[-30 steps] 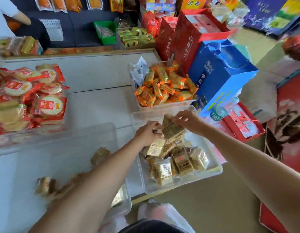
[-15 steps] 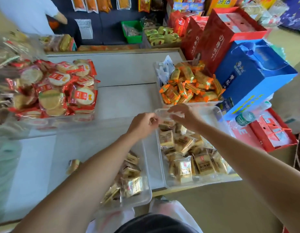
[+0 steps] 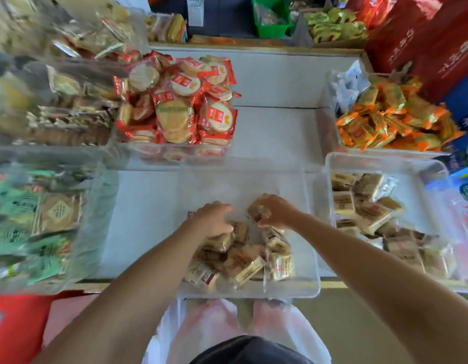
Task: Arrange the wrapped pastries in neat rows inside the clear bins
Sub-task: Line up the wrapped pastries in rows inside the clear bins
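Both hands have moved over from the right-hand bin into the middle bin.
The right hand pinches one wrapped pastry above the loose heap at the bin's near end. The left hand lies on that heap, close beside the right; blur hides whether it grips. The slick wrapper could slip, or raking the heap could scatter the packs.

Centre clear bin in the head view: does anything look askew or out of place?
Yes. The wrapped pastries in the centre bin lie heaped at its near end, tilted and overlapping, not in rows; its far half is bare. The right bin is jumbled too. The right hand grips one pastry.
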Demonstrator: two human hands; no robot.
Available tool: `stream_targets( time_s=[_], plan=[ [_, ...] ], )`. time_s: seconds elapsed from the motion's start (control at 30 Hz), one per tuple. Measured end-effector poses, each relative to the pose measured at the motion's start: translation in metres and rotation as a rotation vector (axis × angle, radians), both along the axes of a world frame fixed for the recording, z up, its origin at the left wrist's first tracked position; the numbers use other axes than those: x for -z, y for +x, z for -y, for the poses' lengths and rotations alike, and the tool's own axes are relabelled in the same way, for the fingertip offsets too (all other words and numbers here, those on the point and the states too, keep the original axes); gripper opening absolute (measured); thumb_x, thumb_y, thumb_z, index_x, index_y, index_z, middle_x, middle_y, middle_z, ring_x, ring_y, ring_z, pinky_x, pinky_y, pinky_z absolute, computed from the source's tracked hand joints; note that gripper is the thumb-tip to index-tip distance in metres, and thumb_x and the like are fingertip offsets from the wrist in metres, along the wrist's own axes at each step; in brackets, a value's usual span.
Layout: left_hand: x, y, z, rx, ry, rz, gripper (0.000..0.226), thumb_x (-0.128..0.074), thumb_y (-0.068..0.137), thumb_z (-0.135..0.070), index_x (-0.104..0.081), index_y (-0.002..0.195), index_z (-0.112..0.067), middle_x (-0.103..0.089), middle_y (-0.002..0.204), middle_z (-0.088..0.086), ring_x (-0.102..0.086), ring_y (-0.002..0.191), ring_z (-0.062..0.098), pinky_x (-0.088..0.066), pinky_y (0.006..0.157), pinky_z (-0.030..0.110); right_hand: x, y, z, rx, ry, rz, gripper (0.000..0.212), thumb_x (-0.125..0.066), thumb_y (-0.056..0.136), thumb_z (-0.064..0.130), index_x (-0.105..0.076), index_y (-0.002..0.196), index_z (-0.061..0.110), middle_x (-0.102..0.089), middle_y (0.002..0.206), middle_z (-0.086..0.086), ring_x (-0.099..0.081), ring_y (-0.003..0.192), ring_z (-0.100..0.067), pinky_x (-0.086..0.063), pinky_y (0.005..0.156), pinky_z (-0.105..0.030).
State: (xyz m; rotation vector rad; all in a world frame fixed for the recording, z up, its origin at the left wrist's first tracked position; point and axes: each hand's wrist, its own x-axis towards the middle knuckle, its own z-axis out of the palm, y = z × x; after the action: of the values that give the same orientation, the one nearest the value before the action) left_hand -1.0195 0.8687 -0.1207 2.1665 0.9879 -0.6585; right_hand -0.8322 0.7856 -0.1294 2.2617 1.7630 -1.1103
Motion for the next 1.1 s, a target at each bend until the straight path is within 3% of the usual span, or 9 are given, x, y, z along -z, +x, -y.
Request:
stream_targets(
  time_s=[0.17,0.27,0.33,0.4,0.5,0.67,0.8,0.93,1.1],
  plan=[
    [0.003,-0.003,0.003,0.154,-0.153,-0.134,0.078,-0.070,0.082,-0.049,-0.035,0.148,-0.027,-0.028,0.150,0.007,-0.037,0.135,0.030,-0.033,0.106,0.040,0.011,0.000,0.005,0.001,0.021,0.055,0.045,-0.069,0.082,0.024,-0.058,0.125,0.029,-0.054,0.131,0.002,-0.049,0.118,-0.020,-0.040,0.100,-0.035],
    [-0.003,-0.003,0.002,0.229,-0.137,-0.140,0.074,-0.079,0.076,-0.037,-0.045,0.141,-0.025,-0.038,0.139,0.007,-0.047,0.122,0.028,-0.041,0.093,0.034,0.005,0.002,0.011,0.094,0.083,-0.025,0.038,-0.065,0.085,0.019,-0.059,0.123,0.021,-0.056,0.127,-0.002,-0.049,0.117,-0.023,-0.037,0.095,-0.031],
    [-0.007,-0.002,0.001,0.221,-0.111,-0.075,0.063,-0.079,0.077,-0.030,-0.053,0.133,-0.020,-0.050,0.130,0.005,-0.053,0.110,0.024,-0.044,0.083,0.030,-0.003,0.004,0.012,0.164,0.158,-0.110,0.031,-0.063,0.087,0.018,-0.061,0.118,0.017,-0.059,0.120,-0.005,-0.052,0.110,-0.022,-0.037,0.085,-0.025],
    [-0.010,-0.002,-0.005,0.159,-0.140,0.018,0.054,-0.078,0.077,-0.035,-0.060,0.126,-0.019,-0.059,0.126,0.002,-0.056,0.109,0.022,-0.046,0.086,0.030,-0.015,0.004,0.010,0.216,0.235,-0.181,0.025,-0.064,0.086,0.021,-0.065,0.112,0.019,-0.063,0.112,-0.003,-0.055,0.101,-0.016,-0.039,0.076,-0.022],
    [-0.025,0.008,-0.018,-0.057,-0.121,0.213,0.041,-0.075,0.075,-0.051,-0.066,0.108,-0.028,-0.063,0.117,-0.004,-0.058,0.109,0.019,-0.046,0.089,0.032,-0.041,0.009,0.004,0.316,0.375,-0.265,0.022,-0.066,0.084,0.020,-0.067,0.106,0.024,-0.067,0.103,0.006,-0.060,0.097,-0.011,-0.046,0.079,-0.025],
    [-0.070,0.064,-0.011,-0.232,0.033,0.477,0.050,-0.072,0.075,-0.057,-0.061,0.111,-0.024,-0.065,0.101,-0.005,-0.062,0.090,0.017,-0.047,0.075,0.030,-0.089,0.057,0.015,0.494,0.641,-0.192,0.026,-0.065,0.081,0.014,-0.067,0.105,0.024,-0.069,0.096,0.010,-0.061,0.084,-0.004,-0.047,0.078,-0.018],
    [-0.089,0.129,0.031,-0.205,-0.007,0.569,0.058,-0.068,0.073,-0.067,-0.059,0.108,-0.023,-0.064,0.098,-0.008,-0.061,0.086,0.013,-0.044,0.068,0.028,-0.100,0.115,0.063,0.617,0.615,-0.132,0.018,-0.064,0.083,0.014,-0.069,0.097,0.024,-0.068,0.088,0.004,-0.058,0.074,-0.006,-0.043,0.060,-0.013],
    [-0.089,0.188,0.082,-0.060,-0.003,0.533,0.066,-0.067,0.069,-0.073,-0.060,0.109,-0.021,-0.062,0.102,-0.010,-0.060,0.094,0.015,-0.050,0.077,0.032,-0.084,0.163,0.119,0.736,0.480,-0.146,0.016,-0.067,0.081,0.017,-0.070,0.077,0.032,-0.071,0.086,0.002,-0.064,0.082,-0.021,-0.050,0.076,-0.033],
    [-0.068,0.225,0.121,0.033,-0.003,0.468,0.065,-0.068,0.066,-0.074,-0.056,0.101,-0.020,-0.061,0.096,-0.006,-0.059,0.085,0.015,-0.048,0.067,0.031,-0.068,0.194,0.160,0.670,0.375,-0.144,0.015,-0.069,0.083,0.020,-0.068,0.094,0.030,-0.071,0.098,-0.002,-0.067,0.092,-0.019,-0.052,0.089,-0.044]
  ],
)
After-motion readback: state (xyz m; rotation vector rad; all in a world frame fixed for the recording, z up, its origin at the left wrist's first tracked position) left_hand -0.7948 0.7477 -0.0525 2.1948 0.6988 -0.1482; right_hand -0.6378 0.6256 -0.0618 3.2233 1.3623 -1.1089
